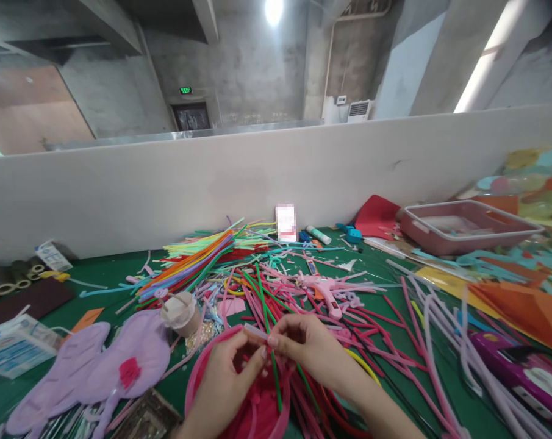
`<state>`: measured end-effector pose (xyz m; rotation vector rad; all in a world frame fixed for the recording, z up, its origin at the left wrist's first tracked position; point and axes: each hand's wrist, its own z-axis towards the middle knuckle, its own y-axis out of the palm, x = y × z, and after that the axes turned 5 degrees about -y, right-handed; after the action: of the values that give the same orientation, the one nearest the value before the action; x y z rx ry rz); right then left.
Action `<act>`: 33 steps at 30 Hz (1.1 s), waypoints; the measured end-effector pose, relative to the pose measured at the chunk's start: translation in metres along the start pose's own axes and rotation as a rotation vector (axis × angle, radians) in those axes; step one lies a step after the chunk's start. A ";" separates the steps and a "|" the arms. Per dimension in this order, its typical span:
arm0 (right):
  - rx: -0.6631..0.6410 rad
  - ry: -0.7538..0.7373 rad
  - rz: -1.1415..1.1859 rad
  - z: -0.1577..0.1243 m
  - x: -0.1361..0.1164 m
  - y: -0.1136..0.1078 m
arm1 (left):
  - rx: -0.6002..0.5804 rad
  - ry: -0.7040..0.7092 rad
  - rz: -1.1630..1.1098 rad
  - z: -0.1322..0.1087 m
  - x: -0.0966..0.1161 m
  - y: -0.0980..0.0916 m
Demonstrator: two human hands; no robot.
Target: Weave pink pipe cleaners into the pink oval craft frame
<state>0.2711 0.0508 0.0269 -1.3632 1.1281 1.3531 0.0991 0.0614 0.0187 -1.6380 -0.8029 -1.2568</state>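
Observation:
My left hand (232, 372) and my right hand (305, 344) meet above a round pink-red basket (192, 390) at the bottom centre. Between the fingertips of both hands is a short pale strip (256, 332), its left end at my left fingers and its right end at my right fingers. Both hands are closed in a pinch. A green stem (276, 381) passes just below the fingertips, in front of the basket. Whether my right fingers also grip that stem is hard to tell. Many pink and red fuzzy sticks (255, 299) lie just beyond.
A pink glue gun (326, 291) lies beyond my right hand. At left are a paper cup (182, 314) and a lilac butterfly shape (138, 347). A purple device (518, 372) and a pink tray (472, 244) stand right. A white partition (211, 189) bounds the table.

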 end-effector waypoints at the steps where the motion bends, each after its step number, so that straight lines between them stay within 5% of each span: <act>1: 0.011 -0.014 -0.034 0.000 -0.001 0.000 | 0.006 -0.011 0.016 0.000 0.000 0.000; 6: 0.070 -0.061 -0.190 0.000 0.001 0.003 | 0.028 -0.048 0.050 -0.001 0.000 0.002; 12: 0.097 -0.080 -0.206 0.002 0.003 0.001 | -0.078 -0.222 -0.245 0.003 -0.007 0.001; 23: 0.163 -0.138 -0.237 0.002 0.005 0.001 | -0.062 -0.217 -0.096 0.004 -0.006 0.001; 33: 0.230 -0.356 -0.629 0.004 0.010 -0.004 | -0.111 -0.227 -0.142 0.003 -0.006 0.001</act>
<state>0.2740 0.0555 0.0169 -1.1183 0.5269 0.9183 0.0998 0.0638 0.0123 -1.8637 -1.0193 -1.2456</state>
